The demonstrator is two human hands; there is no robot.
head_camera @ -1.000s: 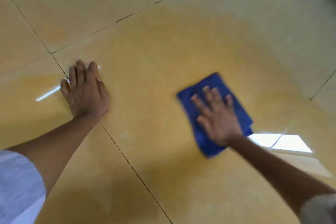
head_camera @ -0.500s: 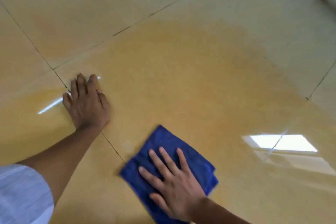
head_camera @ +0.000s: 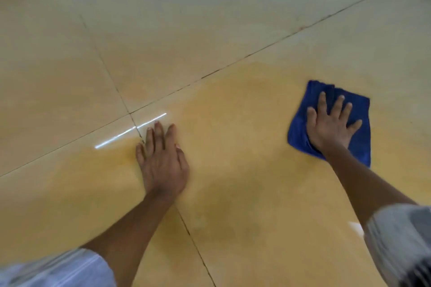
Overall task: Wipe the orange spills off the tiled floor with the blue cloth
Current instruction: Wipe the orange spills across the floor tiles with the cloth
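1. The right hand (head_camera: 330, 127) lies flat on the blue cloth (head_camera: 360, 137), fingers spread and straight, palm pressing the cloth to the floor; nothing is pinched in this grip
2. The left hand (head_camera: 163, 161) rests flat on the tiled floor (head_camera: 210, 18), fingers straight and close together, holding nothing; it sits just beside the crossing of two dark grout lines (head_camera: 137, 127)
3. The cloth is folded into a rough square and lies at the right of the view, well apart from the left hand, with its edges showing around the right hand on all sides
4. The orange spill (head_camera: 233, 123) spreads as a wide thin film under both hands and the cloth, running across the near tiles; the far tiles look pale and cleaner
5. A bright streak of reflected light (head_camera: 130, 130) crosses the floor just beyond the left fingertips
6. Pale sleeves (head_camera: 401, 240) show at the lower corners, blurred
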